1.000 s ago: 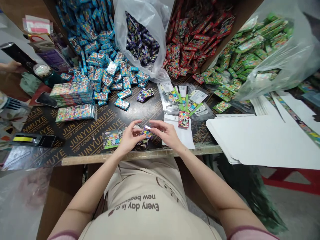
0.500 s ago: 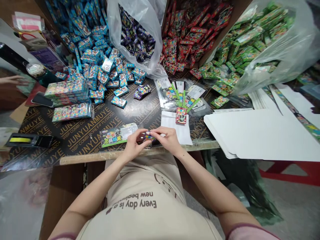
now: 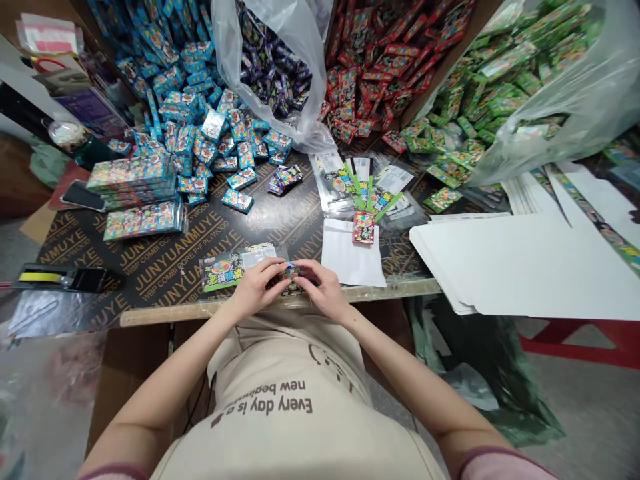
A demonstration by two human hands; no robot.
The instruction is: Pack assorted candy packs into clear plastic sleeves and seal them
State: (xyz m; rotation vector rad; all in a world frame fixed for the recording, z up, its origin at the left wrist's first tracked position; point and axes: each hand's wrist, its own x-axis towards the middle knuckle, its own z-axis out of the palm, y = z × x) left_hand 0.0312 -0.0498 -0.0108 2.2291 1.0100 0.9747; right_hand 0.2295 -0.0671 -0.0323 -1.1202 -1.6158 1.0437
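Note:
At the table's near edge my left hand point(image 3: 257, 287) and my right hand point(image 3: 320, 288) meet, fingers pinched together on a small purple candy packet point(image 3: 291, 272) between them. A clear bag with a green printed header point(image 3: 225, 270) lies flat under and left of my left hand. Just beyond my right hand rests a white sheet point(image 3: 351, 257) with one red packet point(image 3: 363, 227) at its far edge.
Heaps of packets fill the back: blue point(image 3: 200, 113), purple in a plastic bag point(image 3: 273, 67), red point(image 3: 380, 60), green in a plastic bag point(image 3: 500, 80). Stacked filled bags point(image 3: 133, 180) at left, a black tool point(image 3: 65, 279), empty bags point(image 3: 360, 183), white cardboard sheets point(image 3: 525, 267) at right.
Both hands have drawn back toward the table's near edge with the purple packet and closed tighter round it. A person's hand at the far left has gone from view.

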